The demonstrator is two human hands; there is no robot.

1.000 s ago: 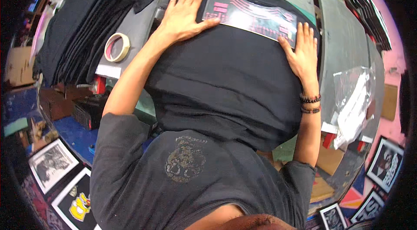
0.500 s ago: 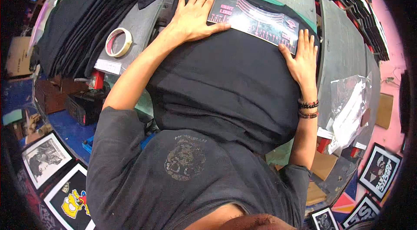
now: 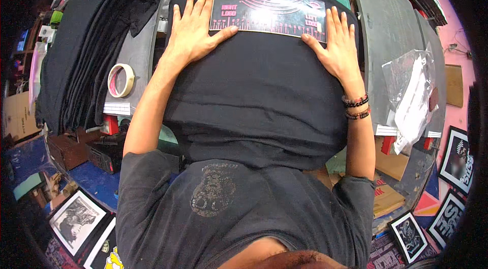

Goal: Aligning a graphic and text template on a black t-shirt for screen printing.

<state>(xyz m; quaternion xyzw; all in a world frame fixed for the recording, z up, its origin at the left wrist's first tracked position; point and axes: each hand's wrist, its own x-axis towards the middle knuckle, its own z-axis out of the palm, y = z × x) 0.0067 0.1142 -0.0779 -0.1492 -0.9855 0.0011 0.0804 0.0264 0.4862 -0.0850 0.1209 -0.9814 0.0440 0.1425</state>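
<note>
A black T-shirt (image 3: 254, 81) lies spread before me, its neckline at the far end and some creases across its near part. On its upper chest rests a clear plastic alignment ruler (image 3: 274, 27) with pink and white markings and curved lines. My left hand (image 3: 193, 35) lies flat on the shirt at the ruler's left end, fingers spread, thumb along its lower edge. At the right end my right hand (image 3: 338, 43) is flat too, thumb touching the lower corner. Neither hand grips anything. Beaded bracelets (image 3: 357, 106) circle my right wrist.
To the left, a roll of masking tape (image 3: 131, 82) stands on a grey board beside a stack of black shirts (image 3: 81, 50). A clear plastic bag with white contents (image 3: 413, 99) lies on the right-hand board (image 3: 381, 25). Framed pictures (image 3: 79, 220) are low at both sides.
My view has turned, so the shirt and ruler now appear straighter and further left. Both hands keep their flat places at the ruler's ends.
</note>
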